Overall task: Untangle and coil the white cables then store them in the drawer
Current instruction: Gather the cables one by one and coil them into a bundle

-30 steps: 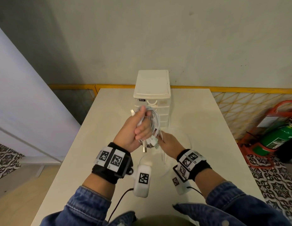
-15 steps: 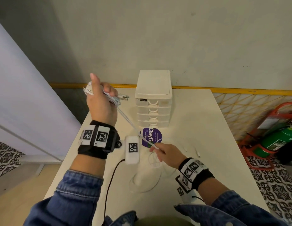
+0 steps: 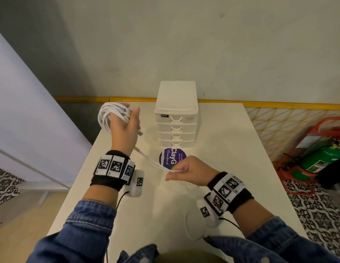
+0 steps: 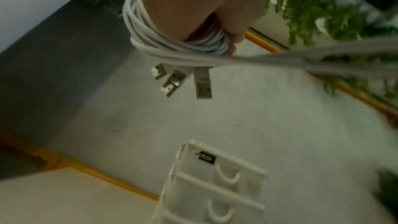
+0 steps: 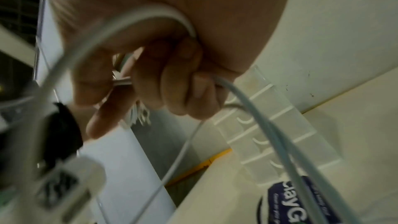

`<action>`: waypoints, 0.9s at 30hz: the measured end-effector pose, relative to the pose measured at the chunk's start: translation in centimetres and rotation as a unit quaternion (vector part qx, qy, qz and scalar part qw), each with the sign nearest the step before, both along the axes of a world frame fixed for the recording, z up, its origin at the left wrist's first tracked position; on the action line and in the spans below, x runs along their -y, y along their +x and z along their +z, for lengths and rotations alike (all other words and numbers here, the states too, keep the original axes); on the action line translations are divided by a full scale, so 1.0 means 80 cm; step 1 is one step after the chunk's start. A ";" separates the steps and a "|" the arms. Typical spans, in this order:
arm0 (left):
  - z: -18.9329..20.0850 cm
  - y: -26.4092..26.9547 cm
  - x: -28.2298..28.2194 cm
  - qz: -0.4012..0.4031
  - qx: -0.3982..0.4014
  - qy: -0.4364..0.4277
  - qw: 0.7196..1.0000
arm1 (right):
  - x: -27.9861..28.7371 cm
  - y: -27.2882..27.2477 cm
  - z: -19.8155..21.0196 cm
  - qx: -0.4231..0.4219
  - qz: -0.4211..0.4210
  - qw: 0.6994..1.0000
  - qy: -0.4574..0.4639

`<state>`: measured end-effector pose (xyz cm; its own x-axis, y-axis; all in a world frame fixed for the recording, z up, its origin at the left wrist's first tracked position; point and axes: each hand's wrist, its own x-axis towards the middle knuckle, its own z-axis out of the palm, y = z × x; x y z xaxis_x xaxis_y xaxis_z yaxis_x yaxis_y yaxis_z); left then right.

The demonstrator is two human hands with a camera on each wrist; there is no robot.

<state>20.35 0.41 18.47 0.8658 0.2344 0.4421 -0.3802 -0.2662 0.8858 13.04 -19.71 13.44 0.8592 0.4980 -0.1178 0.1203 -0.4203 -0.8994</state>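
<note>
My left hand [image 3: 125,128] is raised at the table's far left and grips a coil of white cables [image 3: 108,115] wound round its fingers. In the left wrist view the coil [image 4: 172,47] wraps the hand and three USB plugs [image 4: 183,81] hang below it. Strands of cable [image 3: 152,162] run taut down to my right hand [image 3: 181,172], which pinches them above the table. The right wrist view shows curled fingers [image 5: 172,91] holding the cable [image 5: 247,108]. The white drawer unit [image 3: 175,114] stands at the back centre, all its drawers closed.
A round purple sticker [image 3: 172,158] lies on the white table [image 3: 232,149] before the drawer unit. More loose cable [image 3: 192,221] lies on the table near my right wrist. A green fire extinguisher [image 3: 321,160] stands on the floor at the right.
One second ago both hands were together before the drawers. My left hand has since swung up and left with the coil, and the cable now stretches taut to the right hand.
</note>
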 end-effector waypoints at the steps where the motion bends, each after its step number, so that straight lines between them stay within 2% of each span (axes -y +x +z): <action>1: -0.011 0.000 -0.002 -0.020 -0.021 0.056 0.998 | 0.000 -0.002 0.011 0.001 -0.007 1.000 0.029; 3: -0.028 -0.003 -0.004 -0.072 -0.074 0.142 0.984 | 0.002 0.001 0.027 0.005 -0.044 0.995 0.085; 6: -0.038 -0.015 0.003 -0.171 -0.152 0.201 0.953 | 0.005 0.010 0.038 0.063 -0.105 0.987 0.105; 8: -0.039 -0.026 0.013 -0.238 -0.196 0.192 0.932 | 0.007 0.018 0.040 0.117 -0.136 0.979 0.098; 11: -0.042 -0.039 0.027 -0.343 -0.256 0.152 0.891 | 0.019 0.035 0.036 0.247 -0.161 0.955 0.045; 14: -0.043 -0.048 0.038 -0.410 -0.291 0.127 0.855 | 0.039 0.051 0.038 0.335 -0.174 0.923 -0.069; 16: -0.036 -0.053 0.043 -0.432 -0.317 0.077 0.841 | 0.049 0.059 0.032 0.341 -0.148 0.918 -0.140; 18: -0.027 -0.054 0.045 -0.460 -0.319 -0.005 0.829 | 0.052 0.062 0.020 0.329 -0.119 0.924 -0.155; 21: -0.013 -0.051 0.043 -0.505 -0.306 -0.129 0.797 | 0.043 0.058 0.006 0.321 -0.106 0.933 -0.119; 23: -0.009 -0.050 0.044 -0.544 -0.295 -0.210 0.757 | 0.030 0.052 -0.005 0.308 -0.108 0.939 -0.109; 25: -0.007 -0.049 0.046 -0.572 -0.287 -0.263 0.723 | 0.019 0.046 -0.015 0.265 -0.121 0.952 -0.096; 27: -0.002 -0.049 0.048 -0.581 -0.279 -0.295 0.706 | 0.013 0.042 -0.025 0.219 -0.134 0.964 -0.067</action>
